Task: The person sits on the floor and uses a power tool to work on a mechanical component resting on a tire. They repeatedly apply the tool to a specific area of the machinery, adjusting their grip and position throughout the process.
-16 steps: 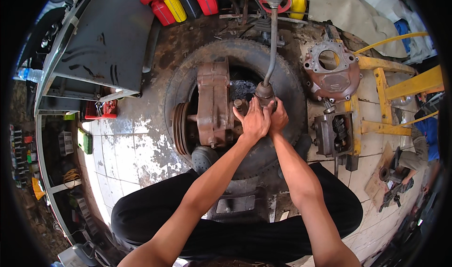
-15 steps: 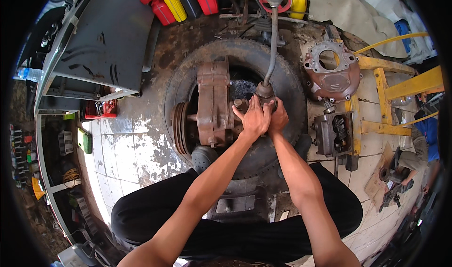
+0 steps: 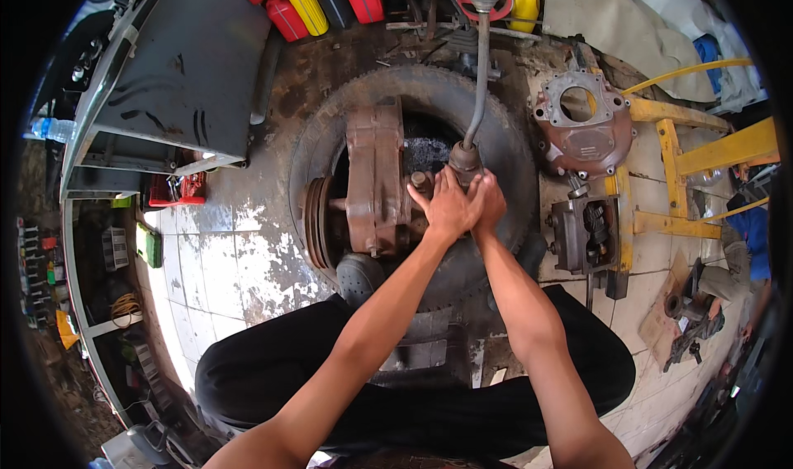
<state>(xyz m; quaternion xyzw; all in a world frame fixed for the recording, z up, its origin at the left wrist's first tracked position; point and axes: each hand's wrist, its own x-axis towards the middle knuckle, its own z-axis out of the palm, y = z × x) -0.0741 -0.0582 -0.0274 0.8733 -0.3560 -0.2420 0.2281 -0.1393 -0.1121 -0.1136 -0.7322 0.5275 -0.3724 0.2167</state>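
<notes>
A long bent gear lever [image 3: 481,80] rises from a greasy brown lever housing [image 3: 465,160] beside the gearbox. Around the base of this housing my left hand [image 3: 451,211] is closed, its thumb spread toward a bolt head [image 3: 420,180]. My right hand [image 3: 491,206] grips the housing's right side, close against the left; its fingertips are partly hidden. The rusty brown gearbox case [image 3: 374,180] lies across a large black tire [image 3: 330,122]. A grooved round drum [image 3: 318,225] sits at the case's left end.
A brown bell housing [image 3: 582,142] and an open gear case [image 3: 585,236] stand right, by a yellow metal frame [image 3: 673,167]. A grey metal cabinet [image 3: 178,72] stands left, a red tool tray [image 3: 178,190] beside it. Red and yellow jugs [image 3: 307,10] line the back.
My hands have shifted very slightly against the lever housing, the right hand's fingers drawing a little closer over it. The lever and gearbox look almost unchanged.
</notes>
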